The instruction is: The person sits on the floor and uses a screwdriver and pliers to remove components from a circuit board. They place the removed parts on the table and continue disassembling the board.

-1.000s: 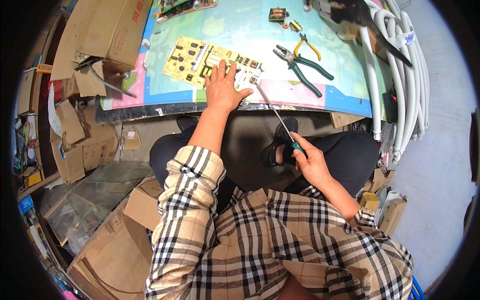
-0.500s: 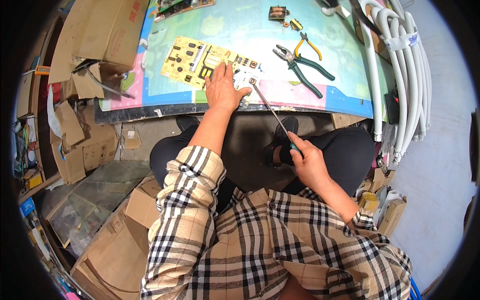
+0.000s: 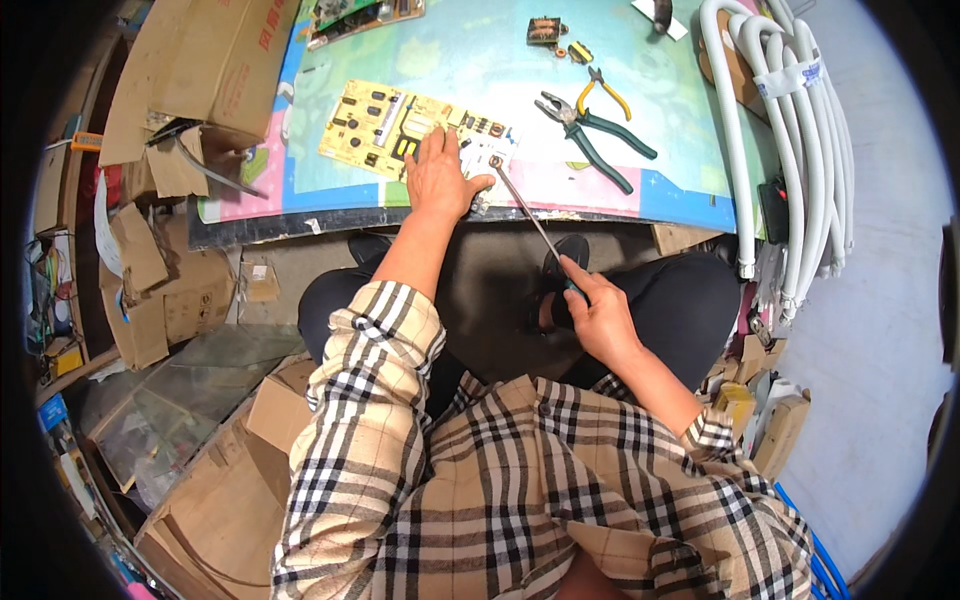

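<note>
A yellow circuit board [image 3: 365,130] lies near the front edge of the table mat. My left hand [image 3: 436,180] rests flat over its right part, fingers spread and thumb out. In my right hand [image 3: 600,310] is a long screwdriver [image 3: 530,215]; its green handle is mostly hidden by the fingers, and its shaft reaches up to a small round part [image 3: 496,161] on the board's right section. Large green-handled pliers [image 3: 595,145] and smaller yellow-handled pliers [image 3: 610,95] lie right of the board, with a transformer [image 3: 545,30] and small components [image 3: 578,52] beyond them.
A cardboard box [image 3: 200,70] stands at the table's left, above torn cardboard and glass sheets [image 3: 190,380]. Coiled white hose [image 3: 790,170] hangs at the right end. Another circuit board [image 3: 360,15] sits at the back. My legs are below the table edge [image 3: 300,228].
The black tail and animal at the top right have mostly left the view. My right hand with the screwdriver has shifted slightly up and left; board and left hand appear slightly further left.
</note>
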Tool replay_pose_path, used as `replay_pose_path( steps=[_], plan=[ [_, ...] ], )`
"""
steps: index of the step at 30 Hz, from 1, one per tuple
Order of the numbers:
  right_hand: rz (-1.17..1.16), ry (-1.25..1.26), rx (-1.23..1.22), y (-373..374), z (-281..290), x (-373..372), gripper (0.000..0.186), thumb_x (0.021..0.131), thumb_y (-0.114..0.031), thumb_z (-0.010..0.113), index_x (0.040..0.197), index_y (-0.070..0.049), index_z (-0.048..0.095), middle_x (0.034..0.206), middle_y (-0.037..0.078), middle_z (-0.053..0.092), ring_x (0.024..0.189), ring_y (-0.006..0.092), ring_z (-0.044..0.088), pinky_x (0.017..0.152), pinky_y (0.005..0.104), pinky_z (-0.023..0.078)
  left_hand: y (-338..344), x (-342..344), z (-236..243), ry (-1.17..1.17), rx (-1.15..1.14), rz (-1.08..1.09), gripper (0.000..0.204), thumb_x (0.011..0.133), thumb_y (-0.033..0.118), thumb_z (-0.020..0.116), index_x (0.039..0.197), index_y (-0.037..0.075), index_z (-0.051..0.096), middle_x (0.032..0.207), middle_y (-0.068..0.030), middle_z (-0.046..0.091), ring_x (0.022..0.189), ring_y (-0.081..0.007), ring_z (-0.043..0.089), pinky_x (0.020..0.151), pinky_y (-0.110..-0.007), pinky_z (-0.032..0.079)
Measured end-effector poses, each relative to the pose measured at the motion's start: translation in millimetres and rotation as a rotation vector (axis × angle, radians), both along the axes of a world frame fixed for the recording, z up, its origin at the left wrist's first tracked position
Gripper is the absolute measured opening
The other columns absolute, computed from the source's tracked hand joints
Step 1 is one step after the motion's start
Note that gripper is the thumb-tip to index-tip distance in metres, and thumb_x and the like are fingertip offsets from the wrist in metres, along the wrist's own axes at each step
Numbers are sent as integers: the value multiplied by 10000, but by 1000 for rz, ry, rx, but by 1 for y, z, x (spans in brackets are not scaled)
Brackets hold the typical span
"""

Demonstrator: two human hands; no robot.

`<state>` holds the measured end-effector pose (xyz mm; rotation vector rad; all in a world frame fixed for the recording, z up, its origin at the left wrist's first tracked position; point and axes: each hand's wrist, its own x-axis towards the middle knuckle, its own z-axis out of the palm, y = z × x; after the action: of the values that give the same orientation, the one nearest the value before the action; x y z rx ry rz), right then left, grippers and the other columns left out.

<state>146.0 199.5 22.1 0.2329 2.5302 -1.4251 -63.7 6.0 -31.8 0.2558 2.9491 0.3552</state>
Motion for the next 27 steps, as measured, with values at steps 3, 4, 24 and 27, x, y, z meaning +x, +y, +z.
replay_pose_path(
  steps=[3, 4, 24, 27],
  plan=[
    [80, 151, 340, -3, 7, -2, 473, 865, -31, 583, 1333, -83, 544, 798, 204, 549, 631, 392, 569, 567, 451, 492, 2, 0, 1, -16, -6, -1, 911, 689, 490, 809, 1405, 56, 451, 1481, -122, 393, 1360, -280, 384, 1120, -485, 304],
    [105, 134, 403, -5, 7, -2, 482, 865, -32, 583, 1341, -87, 535, 793, 202, 545, 626, 393, 566, 569, 454, 495, 2, -1, 2, -20, -8, 1, 913, 687, 493, 809, 1403, 54, 452, 1479, -123, 396, 1358, -281, 386, 1117, -486, 308],
    [158, 325, 392, 10, -35, -17, 302, 920, -129, 564, 1202, -39, 503, 837, 209, 615, 623, 381, 631, 561, 458, 522, 2, -6, 5, -47, 43, 31, 907, 635, 484, 842, 1356, 44, 511, 1428, -115, 461, 1327, -276, 427, 1087, -500, 338],
    [-54, -552, -484, 24, 22, -46, 248, 994, -150, 493, 1193, -5, 526, 666, 34, 528, 446, 83, 479, 380, 246, 378, 1, -5, 4, -3, 41, 27, 907, 633, 486, 844, 1356, 48, 512, 1417, -108, 471, 1311, -280, 444, 1079, -505, 345]
  ],
)
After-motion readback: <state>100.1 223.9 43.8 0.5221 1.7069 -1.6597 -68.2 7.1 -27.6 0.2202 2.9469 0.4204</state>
